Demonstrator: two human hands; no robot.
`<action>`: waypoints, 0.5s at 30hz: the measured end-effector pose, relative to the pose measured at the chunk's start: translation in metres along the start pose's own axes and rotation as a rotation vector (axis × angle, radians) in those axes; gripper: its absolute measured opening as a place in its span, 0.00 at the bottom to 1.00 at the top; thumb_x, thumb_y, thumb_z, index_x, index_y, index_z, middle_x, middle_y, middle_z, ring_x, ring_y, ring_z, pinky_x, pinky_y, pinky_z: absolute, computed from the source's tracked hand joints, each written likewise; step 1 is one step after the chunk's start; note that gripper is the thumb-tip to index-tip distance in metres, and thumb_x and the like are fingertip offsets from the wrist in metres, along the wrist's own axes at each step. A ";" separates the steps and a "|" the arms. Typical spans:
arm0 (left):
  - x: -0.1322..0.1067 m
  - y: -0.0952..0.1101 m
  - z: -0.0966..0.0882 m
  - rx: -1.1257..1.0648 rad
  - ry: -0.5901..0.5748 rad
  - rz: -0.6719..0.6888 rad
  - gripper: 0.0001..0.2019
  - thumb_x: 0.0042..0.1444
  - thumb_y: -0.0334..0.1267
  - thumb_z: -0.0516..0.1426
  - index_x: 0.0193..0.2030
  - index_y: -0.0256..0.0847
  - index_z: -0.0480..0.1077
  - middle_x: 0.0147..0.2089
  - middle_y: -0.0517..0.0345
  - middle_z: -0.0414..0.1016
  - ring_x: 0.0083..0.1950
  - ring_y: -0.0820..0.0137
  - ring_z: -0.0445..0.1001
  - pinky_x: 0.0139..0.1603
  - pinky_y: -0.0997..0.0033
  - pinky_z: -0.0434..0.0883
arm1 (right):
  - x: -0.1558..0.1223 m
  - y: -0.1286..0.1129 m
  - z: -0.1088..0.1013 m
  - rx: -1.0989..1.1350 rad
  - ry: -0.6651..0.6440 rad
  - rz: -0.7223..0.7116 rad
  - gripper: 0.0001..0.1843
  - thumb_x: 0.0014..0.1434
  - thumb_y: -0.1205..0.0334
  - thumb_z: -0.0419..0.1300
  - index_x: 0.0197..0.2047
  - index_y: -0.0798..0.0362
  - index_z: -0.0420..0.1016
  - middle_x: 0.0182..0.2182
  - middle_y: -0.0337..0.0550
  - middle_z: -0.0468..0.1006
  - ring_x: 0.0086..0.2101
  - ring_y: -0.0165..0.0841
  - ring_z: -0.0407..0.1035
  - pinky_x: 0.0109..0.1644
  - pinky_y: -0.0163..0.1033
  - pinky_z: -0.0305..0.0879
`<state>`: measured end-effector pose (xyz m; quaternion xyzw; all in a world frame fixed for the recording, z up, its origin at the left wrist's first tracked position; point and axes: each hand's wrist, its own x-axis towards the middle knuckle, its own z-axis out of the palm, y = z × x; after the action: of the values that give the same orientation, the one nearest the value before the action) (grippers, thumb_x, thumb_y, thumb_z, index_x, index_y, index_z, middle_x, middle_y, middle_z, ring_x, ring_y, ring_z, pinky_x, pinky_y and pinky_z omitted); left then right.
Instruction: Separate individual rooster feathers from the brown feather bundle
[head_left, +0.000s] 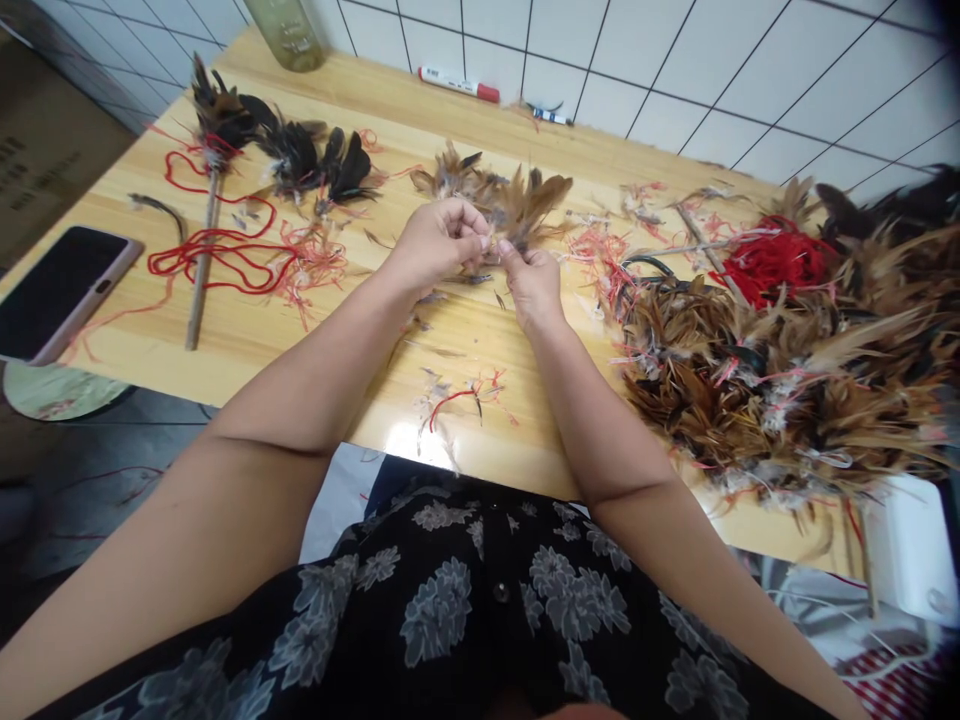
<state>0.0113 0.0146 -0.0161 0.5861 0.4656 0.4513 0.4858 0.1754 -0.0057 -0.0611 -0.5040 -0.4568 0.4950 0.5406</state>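
Note:
Both my hands meet over the middle of the wooden table (247, 330). My left hand (435, 243) is curled, its fingers pinching the base of a small bunch of brown feathers (525, 205). My right hand (531, 280) pinches the same bunch from the other side, fingertips touching the quill ends. The feathers fan away from me toward the wall. Loose feather bits and a red thread scrap (457, 395) lie on the table below my hands.
A big heap of brown feathers (780, 380) with red yarn (776, 255) fills the right. Dark feather bundles (300, 155), a stick (202, 260) and red cord (217, 255) lie left. A phone (60, 290) sits at the left edge; a marker (459, 84) and bottle (289, 35) by the wall.

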 end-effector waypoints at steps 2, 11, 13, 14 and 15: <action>-0.002 -0.001 0.002 0.017 -0.003 0.007 0.14 0.59 0.23 0.73 0.37 0.43 0.74 0.28 0.64 0.75 0.28 0.71 0.74 0.36 0.69 0.72 | 0.002 0.006 0.000 -0.038 0.027 0.005 0.39 0.62 0.21 0.79 0.32 0.47 0.72 0.28 0.37 0.72 0.39 0.36 0.76 0.41 0.40 0.75; -0.001 -0.003 0.000 0.128 -0.002 0.090 0.12 0.60 0.24 0.71 0.38 0.44 0.76 0.31 0.62 0.78 0.33 0.68 0.78 0.40 0.67 0.75 | 0.007 0.016 -0.002 -0.037 0.052 0.005 0.36 0.62 0.22 0.78 0.36 0.49 0.79 0.34 0.42 0.82 0.48 0.43 0.82 0.53 0.47 0.82; -0.003 -0.003 0.002 0.163 0.006 0.124 0.11 0.59 0.25 0.71 0.38 0.44 0.76 0.33 0.61 0.80 0.34 0.68 0.78 0.40 0.68 0.74 | 0.006 0.013 -0.001 -0.012 0.066 0.017 0.36 0.62 0.23 0.79 0.36 0.49 0.80 0.35 0.42 0.84 0.48 0.43 0.83 0.56 0.48 0.83; -0.004 -0.003 0.004 0.178 0.010 0.141 0.10 0.59 0.26 0.71 0.38 0.44 0.77 0.34 0.61 0.81 0.35 0.68 0.78 0.40 0.68 0.74 | 0.004 0.011 0.000 0.008 0.073 0.024 0.35 0.61 0.24 0.79 0.36 0.50 0.81 0.35 0.43 0.85 0.48 0.43 0.84 0.56 0.48 0.83; -0.005 -0.003 0.005 0.190 0.012 0.153 0.10 0.59 0.26 0.71 0.38 0.44 0.77 0.35 0.61 0.81 0.36 0.68 0.78 0.40 0.69 0.74 | 0.003 0.009 0.001 0.032 0.077 0.031 0.35 0.61 0.25 0.80 0.36 0.50 0.81 0.35 0.43 0.86 0.48 0.42 0.84 0.57 0.47 0.83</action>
<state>0.0153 0.0095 -0.0203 0.6605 0.4631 0.4446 0.3893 0.1743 -0.0022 -0.0698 -0.5210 -0.4198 0.4909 0.5579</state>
